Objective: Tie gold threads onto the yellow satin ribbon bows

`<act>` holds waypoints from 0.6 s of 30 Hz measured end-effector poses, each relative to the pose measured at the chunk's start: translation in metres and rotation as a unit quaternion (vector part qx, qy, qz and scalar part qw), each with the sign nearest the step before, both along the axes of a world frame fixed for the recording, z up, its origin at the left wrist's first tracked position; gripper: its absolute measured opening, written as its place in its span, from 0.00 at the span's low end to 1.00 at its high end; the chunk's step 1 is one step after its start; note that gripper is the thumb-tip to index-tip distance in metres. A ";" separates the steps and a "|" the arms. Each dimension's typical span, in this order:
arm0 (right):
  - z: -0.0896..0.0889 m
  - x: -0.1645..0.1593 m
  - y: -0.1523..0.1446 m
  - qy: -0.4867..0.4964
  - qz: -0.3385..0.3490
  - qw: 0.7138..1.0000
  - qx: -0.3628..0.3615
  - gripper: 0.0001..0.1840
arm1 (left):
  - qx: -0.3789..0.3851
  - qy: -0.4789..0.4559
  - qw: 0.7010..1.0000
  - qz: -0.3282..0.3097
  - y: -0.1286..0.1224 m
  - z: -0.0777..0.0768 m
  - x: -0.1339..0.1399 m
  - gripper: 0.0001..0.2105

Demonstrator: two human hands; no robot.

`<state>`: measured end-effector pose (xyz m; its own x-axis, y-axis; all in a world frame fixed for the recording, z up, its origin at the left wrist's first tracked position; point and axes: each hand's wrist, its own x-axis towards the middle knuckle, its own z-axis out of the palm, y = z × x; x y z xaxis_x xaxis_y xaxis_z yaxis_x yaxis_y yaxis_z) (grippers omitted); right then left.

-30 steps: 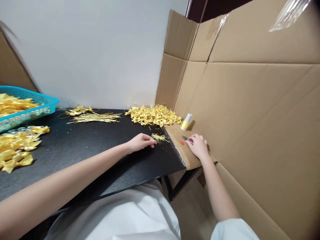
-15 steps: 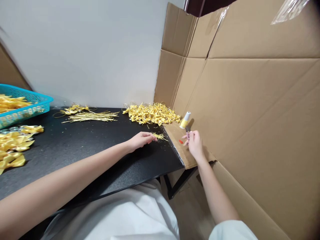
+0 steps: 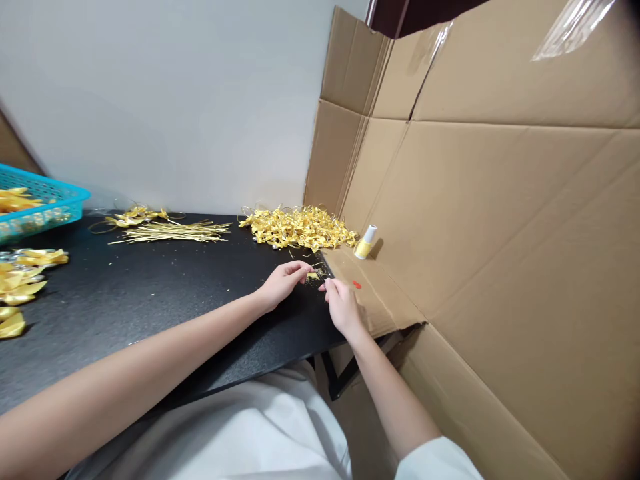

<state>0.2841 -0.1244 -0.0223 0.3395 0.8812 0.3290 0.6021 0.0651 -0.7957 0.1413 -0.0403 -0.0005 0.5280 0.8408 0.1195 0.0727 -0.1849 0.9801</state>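
Note:
Over the right part of the black table (image 3: 200, 300), my left hand (image 3: 286, 283) is closed, with thumb and fingers pinched together. What it holds is too small to make out. Close beside it, my right hand (image 3: 343, 307) is wrapped round small dark scissors (image 3: 321, 275), mostly hidden in the fingers, whose tips point at the left fingertips. Under the fingertips lies a little clump of gold scraps (image 3: 313, 275). Behind the hands is a heap of yellow ribbon bows (image 3: 300, 227) with gold cord loops.
A white bottle with a yellow band (image 3: 365, 242) stands on the cardboard sheet (image 3: 385, 303), near a red mark (image 3: 357, 285). Gold cords (image 3: 175, 231) lie at the back. At left are more yellow bows (image 3: 23, 287) and a blue basket (image 3: 65, 200). Cardboard walls (image 3: 500, 233) enclose the right.
My right hand has come left from over the cardboard, near the bottle, to my left hand, bringing the scissors with it. My left hand has stayed nearly in place, still pinched.

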 end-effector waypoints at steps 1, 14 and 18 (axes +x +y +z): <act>0.002 -0.002 -0.001 0.004 -0.010 1.000 -0.002 0.22 | 0.001 -0.001 1.000 0.000 0.000 0.000 0.000 0.20; -0.002 -0.005 0.017 0.067 0.013 0.998 -0.008 0.22 | 0.025 -0.024 0.998 -0.045 0.004 -0.006 0.002 0.20; -0.004 -0.005 0.017 0.070 0.014 0.997 -0.007 0.22 | 0.018 -0.030 0.998 -0.049 0.005 -0.007 0.002 0.19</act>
